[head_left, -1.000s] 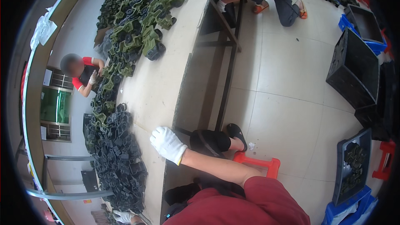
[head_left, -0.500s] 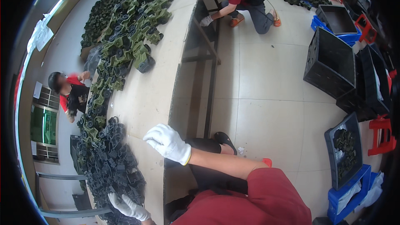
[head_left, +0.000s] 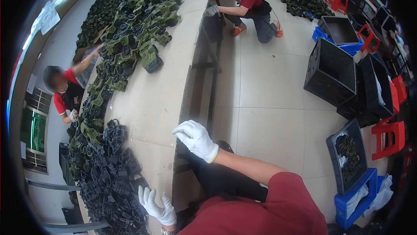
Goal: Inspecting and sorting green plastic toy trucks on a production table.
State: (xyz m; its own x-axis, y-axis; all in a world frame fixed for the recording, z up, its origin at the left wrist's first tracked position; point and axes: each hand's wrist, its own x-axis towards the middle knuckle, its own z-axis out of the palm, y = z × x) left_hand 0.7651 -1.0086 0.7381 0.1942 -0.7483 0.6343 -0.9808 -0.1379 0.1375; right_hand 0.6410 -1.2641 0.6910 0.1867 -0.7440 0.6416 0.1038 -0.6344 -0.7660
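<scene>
My left hand [head_left: 157, 206], in a white glove, is held over the near edge of the table [head_left: 150, 137] with its fingers apart and nothing in it. Beside it lies a heap of dark grey plastic parts [head_left: 117, 178]. Further up at the table's edge is my right hand [head_left: 197, 141], also gloved in white. Its fingers are bent and pressed together, and no object shows in them. Beyond the grey heap a long pile of olive-green toy vehicle bodies [head_left: 150, 56] with black wheels runs up the table.
A co-worker [head_left: 65, 89] stands across the table, one arm reaching to the green pile. Another person [head_left: 249, 6] crouches at the table's far end. On the right are black crates [head_left: 332, 72], a tilted tray of green parts [head_left: 352, 154], a blue crate [head_left: 356, 198] and red stools [head_left: 388, 139].
Both my hands have moved to the right, the left one off the grey heap. The co-worker across the table has stretched an arm toward the green pile. The view has shifted slightly.
</scene>
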